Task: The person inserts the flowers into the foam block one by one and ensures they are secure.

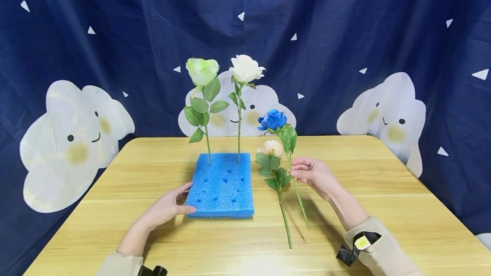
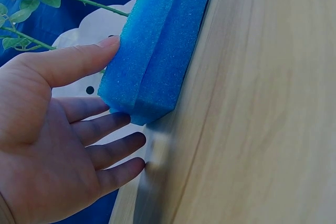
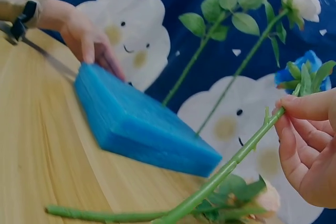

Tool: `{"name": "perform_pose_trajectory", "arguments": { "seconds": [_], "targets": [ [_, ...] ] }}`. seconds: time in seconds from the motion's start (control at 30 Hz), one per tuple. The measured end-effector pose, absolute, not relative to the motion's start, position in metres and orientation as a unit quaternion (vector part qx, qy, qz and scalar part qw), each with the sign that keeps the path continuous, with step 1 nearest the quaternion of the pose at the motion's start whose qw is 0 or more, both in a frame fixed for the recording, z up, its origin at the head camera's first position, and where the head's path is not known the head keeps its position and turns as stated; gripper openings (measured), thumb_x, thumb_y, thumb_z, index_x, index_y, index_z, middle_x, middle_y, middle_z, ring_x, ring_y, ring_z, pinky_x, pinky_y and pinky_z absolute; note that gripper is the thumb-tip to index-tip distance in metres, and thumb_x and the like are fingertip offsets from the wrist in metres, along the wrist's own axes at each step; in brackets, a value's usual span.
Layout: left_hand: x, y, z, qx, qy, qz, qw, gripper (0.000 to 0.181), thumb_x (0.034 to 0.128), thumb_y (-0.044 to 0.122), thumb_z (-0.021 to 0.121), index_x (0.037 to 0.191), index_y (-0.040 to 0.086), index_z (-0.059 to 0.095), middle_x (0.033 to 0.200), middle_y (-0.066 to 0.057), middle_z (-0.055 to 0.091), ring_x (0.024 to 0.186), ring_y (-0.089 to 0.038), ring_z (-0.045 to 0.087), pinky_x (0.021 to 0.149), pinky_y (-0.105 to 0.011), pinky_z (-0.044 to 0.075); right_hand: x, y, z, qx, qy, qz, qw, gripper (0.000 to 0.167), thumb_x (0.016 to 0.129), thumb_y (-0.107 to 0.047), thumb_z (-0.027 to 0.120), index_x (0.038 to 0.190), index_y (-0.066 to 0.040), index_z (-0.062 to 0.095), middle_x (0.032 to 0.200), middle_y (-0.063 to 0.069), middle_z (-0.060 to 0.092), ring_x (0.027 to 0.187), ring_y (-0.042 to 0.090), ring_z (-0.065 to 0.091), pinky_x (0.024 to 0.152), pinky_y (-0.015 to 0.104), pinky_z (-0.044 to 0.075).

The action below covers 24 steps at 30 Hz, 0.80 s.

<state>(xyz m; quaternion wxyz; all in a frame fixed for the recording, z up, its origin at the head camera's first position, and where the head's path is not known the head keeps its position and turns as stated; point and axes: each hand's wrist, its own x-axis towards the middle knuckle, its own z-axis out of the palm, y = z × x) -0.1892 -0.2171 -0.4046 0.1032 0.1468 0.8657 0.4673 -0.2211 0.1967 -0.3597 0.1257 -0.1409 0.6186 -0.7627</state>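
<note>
A blue foam block (image 1: 222, 186) with several small holes lies on the table. A pale green artificial rose (image 1: 202, 71) and a white rose (image 1: 246, 69) stand upright in its far part. My left hand (image 1: 168, 208) touches the block's left side, thumb by the near corner; in the left wrist view its fingers (image 2: 113, 153) are spread and fairly straight. My right hand (image 1: 312, 176) pinches the green stem of a blue rose (image 1: 273, 120) between thumb and fingers, with the stem slanting above the table. A pale pink rose (image 1: 270, 148) lies just left of that stem.
The wooden table (image 1: 134, 173) has rounded far corners. Behind it hangs a dark blue curtain (image 1: 326, 3) with white triangles and smiling clouds. Dark wrist straps sit over both sleeves.
</note>
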Motion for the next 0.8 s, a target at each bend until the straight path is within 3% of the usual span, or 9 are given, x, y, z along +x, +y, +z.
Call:
{"name": "perform_pose_trajectory", "arguments": {
  "seconds": [0.3, 0.53, 0.7, 0.8],
  "targets": [
    [-0.187, -0.217, -0.403, 0.154, 0.864, 0.468, 0.101, 0.082, 0.0799, 0.023, 0.072, 0.142, -0.005, 0.027, 0.141, -0.029, 0.034, 0.126, -0.046, 0.035, 0.099, -0.060, 0.029, -0.218, 0.177, -0.356, -0.129, 0.622, -0.763, 0.120, 0.025, 0.083, 0.009, 0.056, 0.089, -0.013, 0.066, 0.081, -0.003, 0.064, 0.073, 0.007, 0.060, 0.066, 0.021, 0.049],
    [-0.187, -0.217, -0.403, 0.154, 0.863, 0.470, 0.103, 0.082, 0.0800, 0.023, 0.072, 0.142, -0.005, 0.027, 0.141, -0.029, 0.033, 0.126, -0.045, 0.035, 0.100, -0.059, 0.029, -0.223, 0.167, -0.353, -0.142, 0.642, -0.746, 0.109, 0.022, 0.083, 0.007, 0.059, 0.083, -0.014, 0.064, 0.078, -0.004, 0.063, 0.071, 0.008, 0.058, 0.066, 0.023, 0.051],
    [-0.187, -0.217, -0.403, 0.155, 0.864, 0.468, 0.102, 0.083, 0.0799, 0.025, 0.072, 0.143, -0.005, 0.027, 0.142, -0.029, 0.032, 0.126, -0.046, 0.033, 0.100, -0.060, 0.028, -0.226, 0.157, -0.348, -0.167, 0.674, -0.715, 0.082, 0.016, 0.083, 0.006, 0.060, 0.083, -0.010, 0.061, 0.077, -0.004, 0.063, 0.070, 0.008, 0.059, 0.067, 0.026, 0.053],
    [-0.187, -0.217, -0.403, 0.153, 0.866, 0.465, 0.101, 0.084, 0.0794, 0.027, 0.072, 0.143, -0.004, 0.027, 0.142, -0.028, 0.032, 0.127, -0.046, 0.032, 0.100, -0.060, 0.027, -0.226, 0.150, -0.343, -0.178, 0.687, -0.701, 0.070, 0.008, 0.082, 0.005, 0.061, 0.087, -0.001, 0.060, 0.077, -0.003, 0.063, 0.068, 0.009, 0.059, 0.065, 0.026, 0.052]
  ]
}}
